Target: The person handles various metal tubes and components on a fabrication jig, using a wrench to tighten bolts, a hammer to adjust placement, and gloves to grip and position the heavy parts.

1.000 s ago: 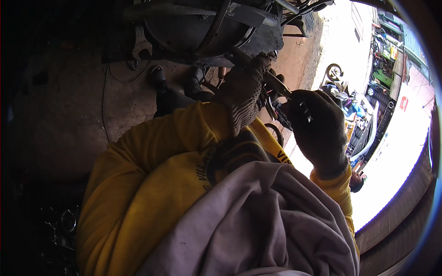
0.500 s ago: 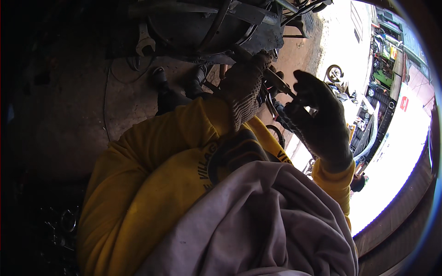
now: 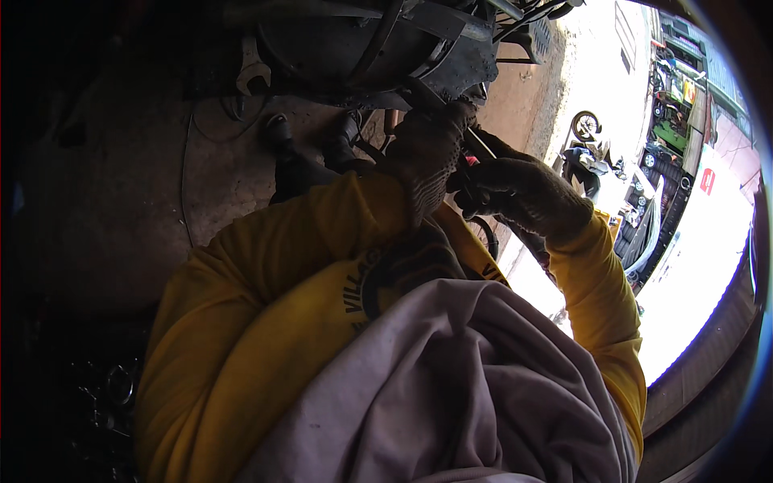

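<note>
Both my hands wear dark knitted work gloves and meet just below a dark, greasy machine [image 3: 346, 56]. My left hand [image 3: 427, 149] is closed in a fist around a slim metal bar [image 3: 481, 145], whose shiny part shows between the two gloves. My right hand [image 3: 523, 189] has its fingers curled over the bar's lower end, close beside the left glove. Its fingers hide that end, so I cannot make out the tool's exact kind. A large open-ended wrench [image 3: 254, 74] rests against the machine's left side.
A thin cable [image 3: 187, 173] runs along the concrete floor at left. Two legs in dark trousers [image 3: 299, 175] stand under the machine. Shiny metal parts [image 3: 117, 386] lie in the dark lower left. Beyond my right arm are a loose wheel [image 3: 585, 126] and a parked motorcycle [image 3: 586, 167].
My right hand, its fingers apart near the bar's end before, has moved left and closed over it beside the left glove. My left hand has dipped slightly and keeps its hold.
</note>
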Available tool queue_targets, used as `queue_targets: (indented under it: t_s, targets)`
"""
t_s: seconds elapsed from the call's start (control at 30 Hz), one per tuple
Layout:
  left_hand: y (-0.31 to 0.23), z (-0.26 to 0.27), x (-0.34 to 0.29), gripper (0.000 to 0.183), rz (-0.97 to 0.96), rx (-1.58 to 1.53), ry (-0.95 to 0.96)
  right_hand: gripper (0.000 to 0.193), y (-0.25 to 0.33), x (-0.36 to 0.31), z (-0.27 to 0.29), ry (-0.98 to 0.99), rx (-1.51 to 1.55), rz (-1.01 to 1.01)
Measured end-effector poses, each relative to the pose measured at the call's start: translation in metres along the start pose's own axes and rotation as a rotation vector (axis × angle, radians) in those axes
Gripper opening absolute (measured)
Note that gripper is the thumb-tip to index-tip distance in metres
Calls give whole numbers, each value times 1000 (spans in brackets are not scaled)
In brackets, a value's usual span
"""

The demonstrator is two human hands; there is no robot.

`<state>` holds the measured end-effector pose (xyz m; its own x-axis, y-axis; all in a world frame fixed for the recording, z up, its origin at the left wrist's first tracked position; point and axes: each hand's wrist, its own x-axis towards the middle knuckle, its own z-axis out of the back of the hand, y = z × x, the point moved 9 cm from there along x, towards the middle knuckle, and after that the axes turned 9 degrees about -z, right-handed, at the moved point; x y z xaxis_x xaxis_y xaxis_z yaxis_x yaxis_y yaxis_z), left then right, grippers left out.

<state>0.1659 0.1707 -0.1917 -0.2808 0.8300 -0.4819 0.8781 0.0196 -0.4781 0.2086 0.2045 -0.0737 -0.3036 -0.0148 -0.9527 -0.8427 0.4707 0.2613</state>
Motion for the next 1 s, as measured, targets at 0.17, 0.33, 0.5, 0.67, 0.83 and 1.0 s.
queue_targets:
  t_s: [0.17, 0.33, 0.5, 0.67, 0.83, 1.0]
  targets:
    - [-27, -13, -14, 30, 130, -80, -16, 60, 6, -6, -9, -73, 10, -143]
    - [-12, 1, -10, 35, 30, 108, -21, 59, 2, -7, -3, -147, -2, -146]
    - [-51, 3, -23, 41, -67, 494, 264, 45, -11, 0, 14, -61, 153, -97]
    - [-114, 15, -66, 33, -583, 1787, 194, 39, -9, 3, 15, -89, 51, -140]
    - [-112, 23, -65, 31, -872, 2060, 25, 41, -2, 0, 10, -55, 42, -154]
    - [-107, 22, -61, 29, -828, 2177, 20, 42, 2, 4, 7, 24, 91, -124]
